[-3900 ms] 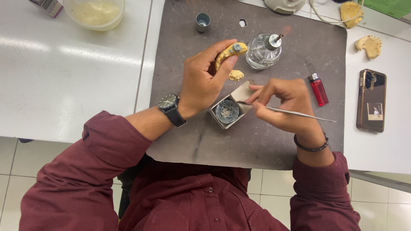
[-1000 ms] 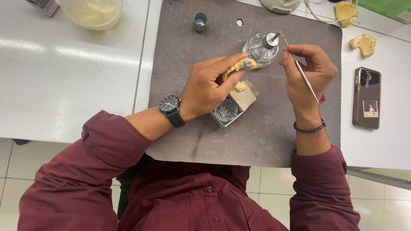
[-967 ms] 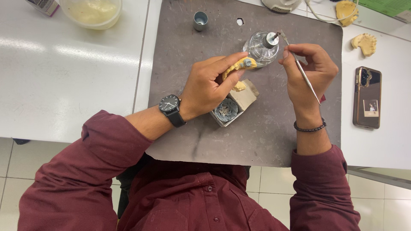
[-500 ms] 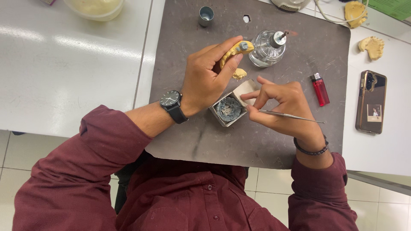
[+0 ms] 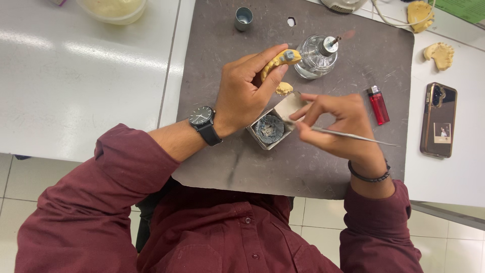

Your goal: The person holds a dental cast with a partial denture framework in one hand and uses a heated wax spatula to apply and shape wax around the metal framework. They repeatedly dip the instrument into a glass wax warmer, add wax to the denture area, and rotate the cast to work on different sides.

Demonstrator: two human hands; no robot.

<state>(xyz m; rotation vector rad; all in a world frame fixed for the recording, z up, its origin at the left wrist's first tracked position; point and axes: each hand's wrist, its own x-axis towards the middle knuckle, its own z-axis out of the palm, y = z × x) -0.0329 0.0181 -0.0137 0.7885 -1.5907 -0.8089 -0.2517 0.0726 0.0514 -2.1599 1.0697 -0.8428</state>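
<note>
Now the right hand (image 5: 336, 124), pinching a thin metal instrument (image 5: 353, 135), has dropped from the spirit lamp (image 5: 316, 50) to the wax tin (image 5: 269, 129); the left hand (image 5: 247, 91) pinches the yellow dental cast (image 5: 278, 59) above it.

Yellow dental cast (image 5: 278, 61); red lighter (image 5: 378, 104); maroon sleeves (image 5: 121, 172); grey mat (image 5: 313, 162).

Bare grey mat (image 5: 323, 172) near the body; glass burner (image 5: 314, 50), lighter (image 5: 378, 104), small tin (image 5: 270, 130) crowding the middle.
</note>
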